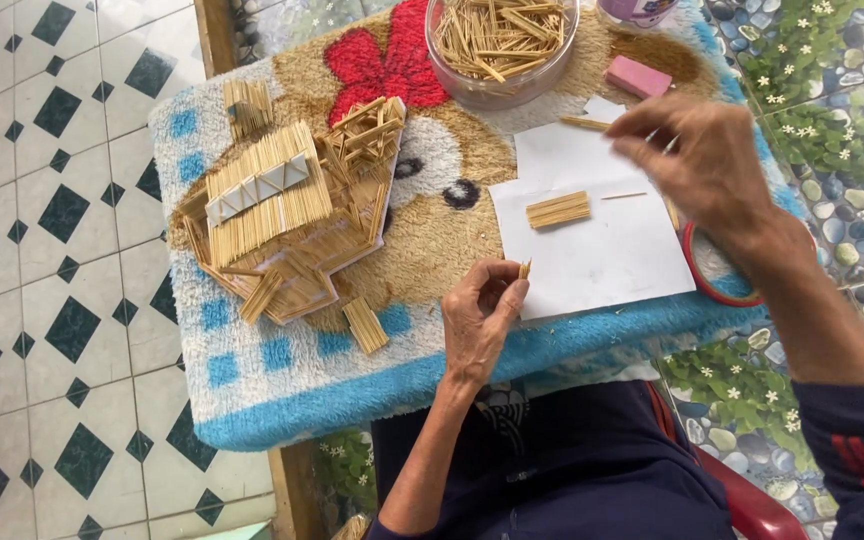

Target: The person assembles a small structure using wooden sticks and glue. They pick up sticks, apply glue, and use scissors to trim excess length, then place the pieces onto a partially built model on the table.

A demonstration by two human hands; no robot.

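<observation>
My left hand (482,318) pinches a small bundle of toothpicks (525,268) at the near left edge of a white paper sheet (602,255). My right hand (697,160) hovers over the sheet's far right side, fingers closed on a single toothpick (584,123) that points left. A glued row of toothpicks (558,209) and one loose stick (624,196) lie on the paper. To the left stands a toothpick model house (287,205) on the plush mat (292,370).
A clear bowl (500,45) full of toothpicks sits at the mat's far edge, a pink block (637,76) beside it. A red ring (717,285) lies under my right wrist. Small toothpick panels (365,326) rest near the house. Tiled floor lies to the left.
</observation>
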